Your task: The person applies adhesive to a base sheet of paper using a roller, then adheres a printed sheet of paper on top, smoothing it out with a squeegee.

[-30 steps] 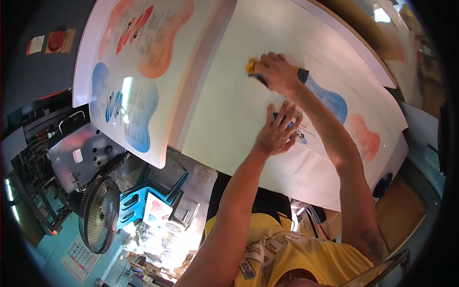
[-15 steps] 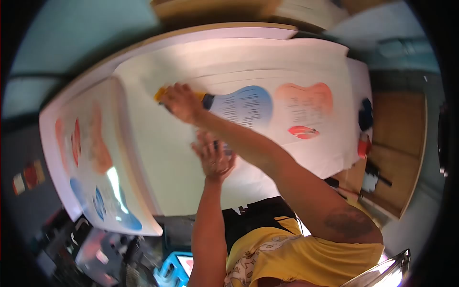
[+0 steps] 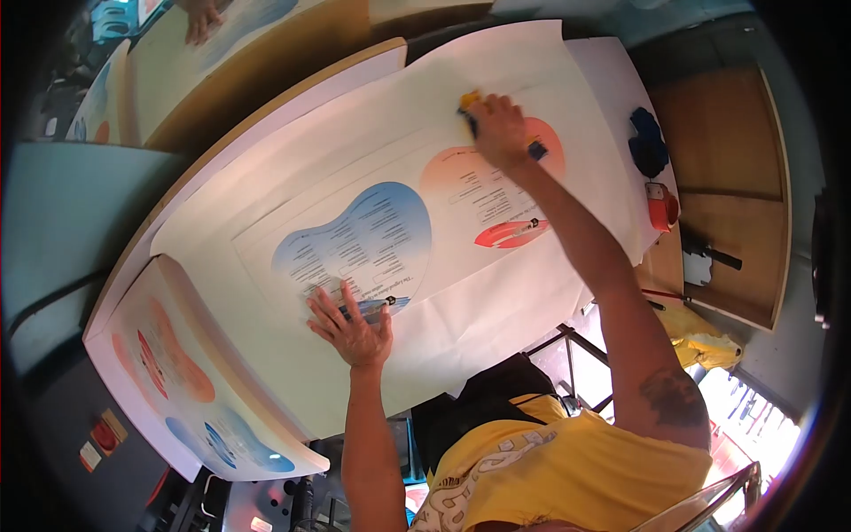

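Observation:
A large pale sheet [image 3: 328,204] covers the sloping board, printed with a blue rounded shape [image 3: 390,222] and an orange-pink one [image 3: 443,173], both bearing lines of text. My left hand [image 3: 355,337] lies flat with spread fingers at the lower edge of the blue shape. Higher and to the right, my right hand [image 3: 503,133] is closed around a yellow and dark blue squeegee [image 3: 470,102], pressed on the sheet at the orange-pink shape's upper part. My fingers hide most of the squeegee, and motion blurs it a little.
A printed sheet [image 3: 208,381] with a curled edge lies at the left end. On the board's right end are a dark blue object [image 3: 647,142] and a red tape roll [image 3: 660,208]. A wooden tray [image 3: 722,168] with a black-handled tool stands beyond. A mirror-like panel [image 3: 257,62] reflects a hand.
My right hand has swept the squeegee rightward, from left of the blue shape to the orange-pink one. My left hand rests flat near the blue shape's lower edge. The view has turned and shifted.

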### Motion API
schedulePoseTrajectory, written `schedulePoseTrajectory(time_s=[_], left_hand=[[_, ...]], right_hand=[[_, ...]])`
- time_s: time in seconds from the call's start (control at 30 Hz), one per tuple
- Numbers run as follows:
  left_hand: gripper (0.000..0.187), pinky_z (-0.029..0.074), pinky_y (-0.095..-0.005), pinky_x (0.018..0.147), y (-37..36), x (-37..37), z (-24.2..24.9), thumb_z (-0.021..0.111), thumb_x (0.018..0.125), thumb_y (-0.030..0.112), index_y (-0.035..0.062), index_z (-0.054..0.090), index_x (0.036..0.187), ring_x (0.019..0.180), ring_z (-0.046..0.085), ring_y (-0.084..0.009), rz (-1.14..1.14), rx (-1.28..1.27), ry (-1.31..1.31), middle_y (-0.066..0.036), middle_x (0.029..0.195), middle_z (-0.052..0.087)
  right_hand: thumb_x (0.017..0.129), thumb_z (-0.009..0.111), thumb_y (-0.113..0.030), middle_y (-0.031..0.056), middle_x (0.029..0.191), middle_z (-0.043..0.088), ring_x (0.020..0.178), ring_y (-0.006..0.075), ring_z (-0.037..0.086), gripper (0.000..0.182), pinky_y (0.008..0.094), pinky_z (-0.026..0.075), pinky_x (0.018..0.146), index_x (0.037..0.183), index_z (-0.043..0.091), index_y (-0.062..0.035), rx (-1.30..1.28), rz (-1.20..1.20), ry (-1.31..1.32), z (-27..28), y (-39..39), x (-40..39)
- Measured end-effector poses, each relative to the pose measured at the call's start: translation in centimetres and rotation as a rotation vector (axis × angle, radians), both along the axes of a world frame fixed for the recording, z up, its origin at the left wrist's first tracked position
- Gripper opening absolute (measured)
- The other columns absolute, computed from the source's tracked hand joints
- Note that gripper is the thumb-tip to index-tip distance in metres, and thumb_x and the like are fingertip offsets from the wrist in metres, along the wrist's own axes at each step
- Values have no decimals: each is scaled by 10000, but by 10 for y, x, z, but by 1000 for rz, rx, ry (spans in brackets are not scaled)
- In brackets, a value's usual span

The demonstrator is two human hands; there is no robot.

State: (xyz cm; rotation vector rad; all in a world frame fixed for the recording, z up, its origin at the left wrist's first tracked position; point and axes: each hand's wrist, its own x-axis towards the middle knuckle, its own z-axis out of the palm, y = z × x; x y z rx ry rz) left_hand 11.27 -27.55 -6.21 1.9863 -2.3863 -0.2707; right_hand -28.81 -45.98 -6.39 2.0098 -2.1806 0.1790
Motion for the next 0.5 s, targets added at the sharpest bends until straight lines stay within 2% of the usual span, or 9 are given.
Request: schedulePoseTrajectory(time_s=[0.03, 0.1, 0.17, 0.27, 0.4, 0.43, 0.47, 0.5], left_hand=[[867, 107, -752, 1123, 0, 0, -1, 423, 937, 685, 101, 316, 1569, 1504, 73, -528, -12, -19, -14, -280, 1637, 112], [866, 111, -757, 1117, 1, 0, -2, 411, 942, 685, 94, 316, 1568, 1501, 74, -534, -16, -17, -23, -286, 1634, 117], [866, 113, -763, 1111, -1, 0, -3, 402, 946, 685, 86, 316, 1566, 1497, 76, -542, -25, -18, -19, -293, 1631, 123], [868, 112, -774, 1103, 0, 3, -1, 401, 949, 682, 77, 316, 1566, 1492, 76, -552, -29, -16, 5, -302, 1626, 127], [872, 110, -771, 1108, -4, 2, -1, 443, 937, 658, 77, 307, 1571, 1491, 76, -553, -25, -36, 20, -308, 1626, 118], [871, 109, -768, 1111, -4, 3, 2, 450, 935, 653, 76, 305, 1572, 1491, 76, -552, -21, -19, 23, -307, 1627, 116], [871, 108, -766, 1113, -3, 3, 5, 458, 933, 647, 76, 304, 1573, 1491, 76, -551, -23, -4, 28, -307, 1627, 114], [860, 102, -760, 1120, -1, 3, 3, 479, 929, 633, 78, 319, 1567, 1493, 72, -544, -26, -39, 31, -308, 1629, 110]], right_hand=[[844, 645, -164, 87, 1051, 610, 993, 280, 588, 311, 431, 470, 801, 1154, 659, -165, -71, -27, -7, -4, 1, -28], [855, 652, -193, 104, 1053, 614, 982, 268, 598, 401, 430, 491, 770, 1248, 616, -117, -74, -164, 249, -28, 1, -93], [901, 621, -220, 97, 1059, 598, 1001, 286, 592, 303, 450, 490, 804, 1198, 613, -158, -36, -299, 208, -16, 4, -131], [918, 598, -233, 98, 1056, 592, 1026, 303, 586, 275, 454, 484, 841, 1187, 604, -171, -83, -328, 172, -20, 6, -148], [898, 610, -141, 121, 1069, 582, 1061, 330, 578, 305, 472, 477, 876, 1200, 577, -115, -167, -301, -44, -24, 15, -102], [878, 625, -111, 136, 1094, 579, 1066, 335, 572, 330, 473, 477, 864, 1203, 569, -97, -166, -216, -62, -31, 19, -74], [860, 640, -122, 137, 1052, 596, 1000, 325, 587, 322, 465, 480, 825, 1177, 589, -101, -250, -8, -128, -48, 23, -47], [828, 652, -123, 127, 980, 609, 917, 318, 594, 318, 459, 480, 789, 1141, 609, -92, -239, 46, -120, -34, 24, 12]])
